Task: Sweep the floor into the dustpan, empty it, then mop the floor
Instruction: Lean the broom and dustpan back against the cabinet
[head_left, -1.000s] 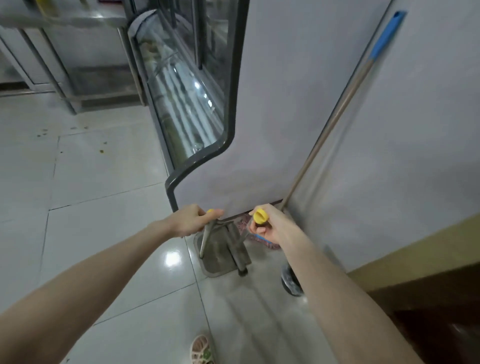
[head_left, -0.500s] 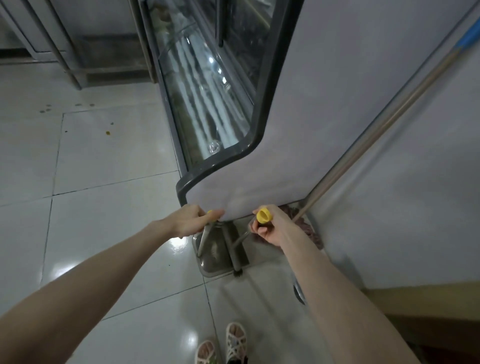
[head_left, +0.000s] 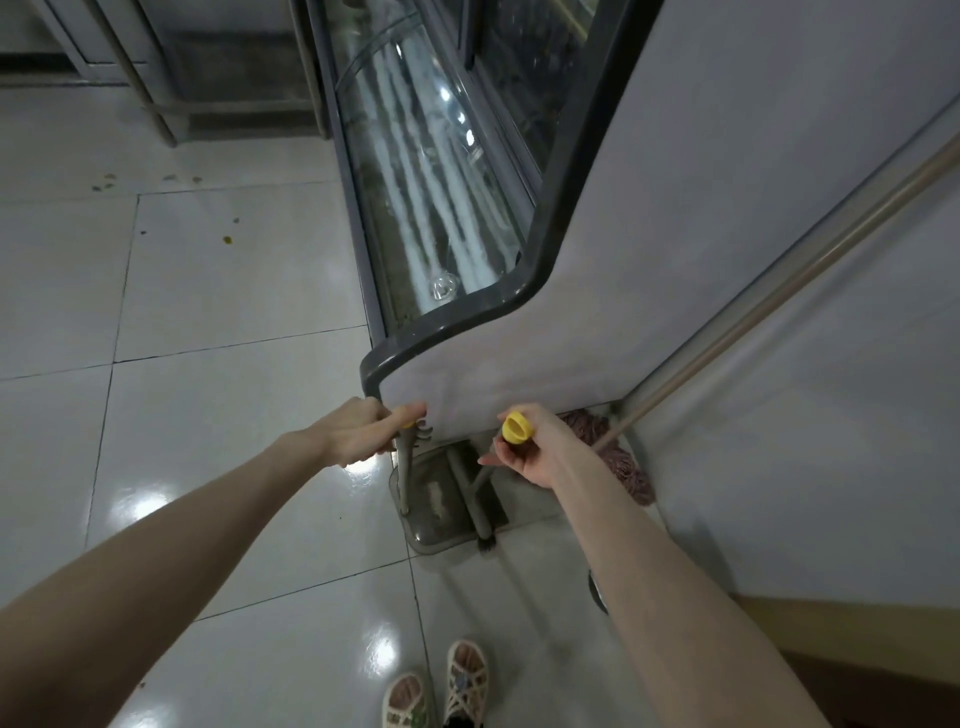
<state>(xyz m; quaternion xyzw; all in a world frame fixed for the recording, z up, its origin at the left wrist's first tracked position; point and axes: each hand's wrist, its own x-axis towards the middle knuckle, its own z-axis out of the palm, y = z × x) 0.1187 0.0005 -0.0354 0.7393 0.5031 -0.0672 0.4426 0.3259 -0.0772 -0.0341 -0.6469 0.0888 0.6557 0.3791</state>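
Observation:
My left hand (head_left: 358, 432) grips the top of the upright dustpan handle (head_left: 404, 475), whose yellow end shows under my fingers. The grey dustpan (head_left: 436, 525) stands on the tiled floor (head_left: 234, 426) at the foot of the display case, with pale dirt in its tray. My right hand (head_left: 535, 449) holds the yellow-capped top of the broom handle (head_left: 516, 427); the broom's grey head (head_left: 475, 499) lies across the dustpan. A mop (head_left: 621, 465) with a reddish string head leans in the corner behind my right hand, its wooden pole (head_left: 810, 270) rising to the upper right.
A glass-fronted display case (head_left: 441, 208) with a dark rim and grey side panel stands right in front. A grey wall (head_left: 831, 441) closes the right side. Small specks of debris (head_left: 227, 239) lie on the tiles at far left. My sandalled feet (head_left: 441, 691) are at the bottom.
The view has tilted down and drawn nearer the corner, so the mop's blue grip has left the frame and my feet show. Both hands keep their hold on the two handles.

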